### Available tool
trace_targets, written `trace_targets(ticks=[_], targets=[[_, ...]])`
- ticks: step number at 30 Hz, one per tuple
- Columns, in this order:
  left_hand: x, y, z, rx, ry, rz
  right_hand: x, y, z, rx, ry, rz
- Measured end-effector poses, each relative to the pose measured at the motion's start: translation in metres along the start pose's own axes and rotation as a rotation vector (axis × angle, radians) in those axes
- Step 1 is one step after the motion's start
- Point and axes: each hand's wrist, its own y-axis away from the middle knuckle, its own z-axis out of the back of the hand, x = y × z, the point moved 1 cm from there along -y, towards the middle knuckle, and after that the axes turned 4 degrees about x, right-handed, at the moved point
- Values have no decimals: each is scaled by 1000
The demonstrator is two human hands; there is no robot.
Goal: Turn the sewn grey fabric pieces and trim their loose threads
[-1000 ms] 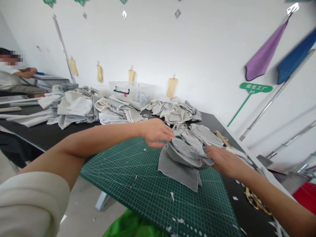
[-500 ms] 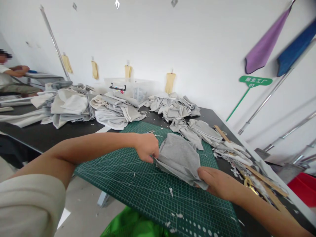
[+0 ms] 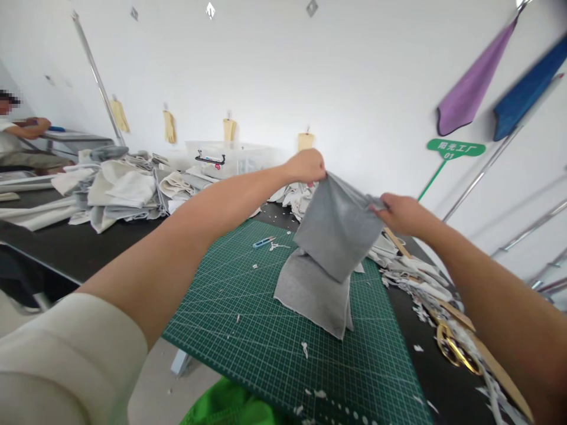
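Observation:
A grey cloth point(image 3: 336, 227) hangs in the air over the green cutting mat point(image 3: 230, 295), stretched between my two hands. My left hand point(image 3: 309, 166) is closed on its upper left corner, and my right hand point(image 3: 402, 213) pinches the upper right edge. Below it, a lighter grey cloth point(image 3: 312, 289) lies on the mat; the hanging cloth overlaps its top, and I cannot tell whether the two are joined. Blue thread snips point(image 3: 264, 242) rest on the mat to the left of the cloths, beside a few white scraps.
Heaps of grey and white cloth point(image 3: 126, 189) cover the table's left side, near a clear plastic box point(image 3: 252, 158). On the right lie gold-handled scissors point(image 3: 456, 348), wooden strips point(image 3: 498, 366) and fabric trimmings point(image 3: 419, 280). Another person point(image 3: 22, 139) sits far left.
Both hands have risen from the mat, lifting the grey cloth by its upper edge so that it hangs. The lighter cloth beneath and the blue snips have come into view.

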Motion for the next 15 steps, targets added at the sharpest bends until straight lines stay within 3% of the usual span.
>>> trace_targets(ticks=[2, 4, 7, 10, 15], targets=[[0, -13, 20, -172, 8, 40, -16, -12, 34, -251, 13, -168], [0, -20, 32, -301, 1, 40, -22, -17, 61, -420, 30, -260], [-1, -21, 37, -416, -33, 5, -22, -21, 79, -504, 57, -314], [-1, -13, 28, -457, -79, -31, -19, -22, 69, -492, 53, -239], [4, 28, -11, -367, -179, -144, -10, -2, 21, -441, 65, -122]])
